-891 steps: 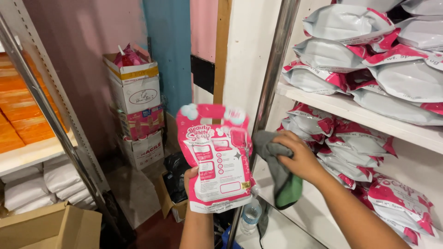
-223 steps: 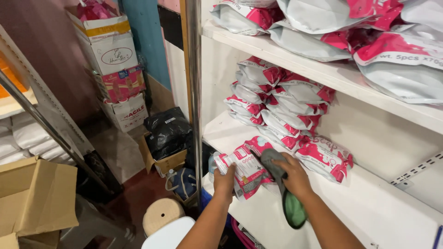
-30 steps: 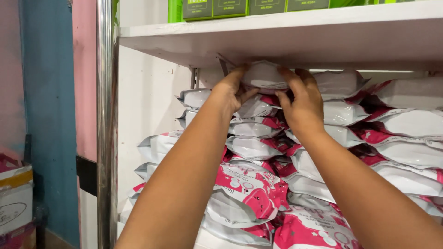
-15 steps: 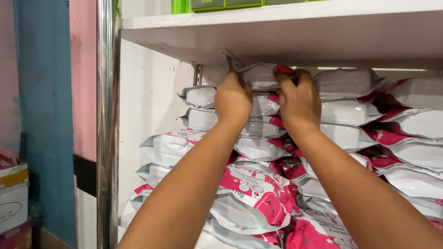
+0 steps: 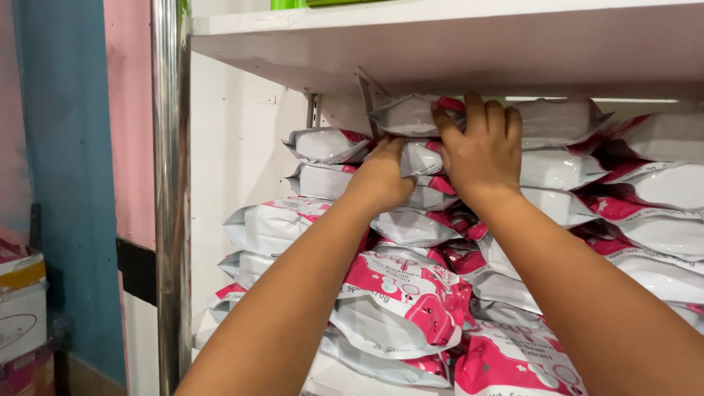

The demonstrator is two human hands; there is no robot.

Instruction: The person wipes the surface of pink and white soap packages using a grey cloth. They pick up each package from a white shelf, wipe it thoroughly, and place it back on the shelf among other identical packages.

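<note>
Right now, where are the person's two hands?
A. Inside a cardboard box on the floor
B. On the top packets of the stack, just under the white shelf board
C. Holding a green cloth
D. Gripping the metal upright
B: the left hand and right hand press on the pink-and-white packets atop the stack, just beneath the white shelf board.

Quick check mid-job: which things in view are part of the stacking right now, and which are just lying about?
In hand:
- left hand, against a white-and-pink pouch in the stack
- right hand, pressing the top pouch under the white shelf

Lying about:
- cardboard box, lower left
- green items on the shelf above
- steel post
</note>
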